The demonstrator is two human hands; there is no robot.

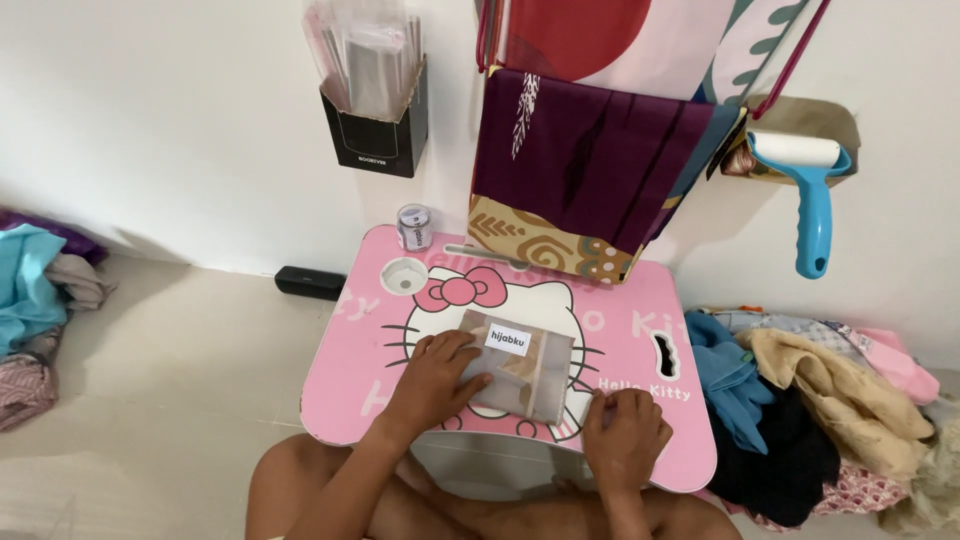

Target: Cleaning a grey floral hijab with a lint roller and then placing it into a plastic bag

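My left hand (438, 378) lies flat on a clear plastic packet (520, 365) of folded brown cloth, fingers spread loosely and pressing down on its near-left part, gripping nothing. The packet rests on the pink counter (370, 350), over the cartoon cat printed there, and carries a small white label (506, 340) just beyond my left fingertips. My right hand (625, 432) sits at the packet's near-right corner, fingers curled down against the counter's surface and touching the packet's edge; whether they pinch the plastic I cannot tell. Past my left fingers, at the counter's far-left corner, is a round cup recess (405, 276), and beyond that a small roll of tape (414, 227) stands by the wall. Straight ahead of both hands, folded purple and patterned fabrics (590, 170) hang down to the counter's far edge. Up and to the left of my fingers a black wall holder (377, 125) keeps clear bags. Far to the right of my right fingers a blue-handled lint roller (812, 190) hangs, with a heap of clothes (820, 400) on the floor below it.
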